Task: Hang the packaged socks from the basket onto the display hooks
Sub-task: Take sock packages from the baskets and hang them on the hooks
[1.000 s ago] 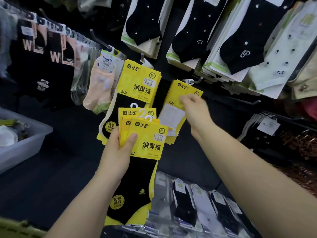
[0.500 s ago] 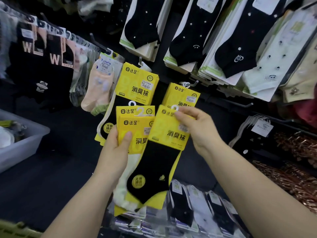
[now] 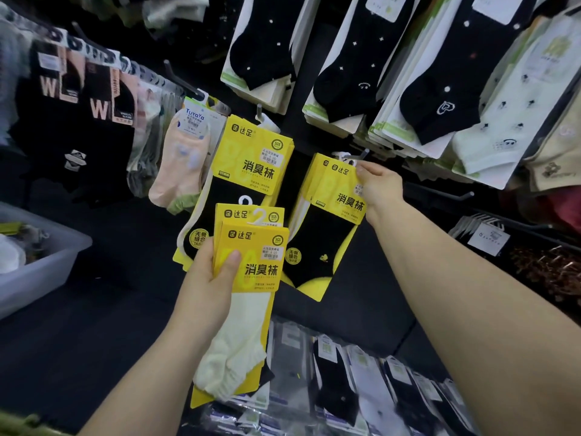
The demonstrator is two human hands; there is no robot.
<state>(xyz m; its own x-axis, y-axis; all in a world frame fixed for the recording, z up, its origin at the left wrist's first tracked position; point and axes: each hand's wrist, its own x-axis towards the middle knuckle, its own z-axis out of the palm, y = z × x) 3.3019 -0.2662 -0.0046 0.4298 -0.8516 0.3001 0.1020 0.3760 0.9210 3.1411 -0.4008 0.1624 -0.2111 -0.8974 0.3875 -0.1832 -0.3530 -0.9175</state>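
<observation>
My left hand [image 3: 210, 278] grips a small stack of yellow-carded sock packs [image 3: 251, 259]; the front one carries a pale cream sock. My right hand [image 3: 379, 187] pinches the top right corner of a yellow pack with a black sock [image 3: 327, 247], held up at a metal display hook [image 3: 361, 155] where other yellow packs hang behind it. I cannot tell whether its hanger loop is over the hook. Left of it, another bundle of yellow packs [image 3: 251, 158] hangs on its own hook.
Black and white dotted socks [image 3: 440, 89] hang in rows above. Black "W" socks [image 3: 78, 99] and a peach sock [image 3: 179, 165] hang at left. A grey plastic bin [image 3: 41, 272] stands at far left. Clear-bagged socks [image 3: 361, 388] lie below. A bare hook [image 3: 440, 191] juts out right.
My right hand has lifted the black-sock pack away from the stack, up and to the right, to the hook. My left hand has stayed with the remaining packs.
</observation>
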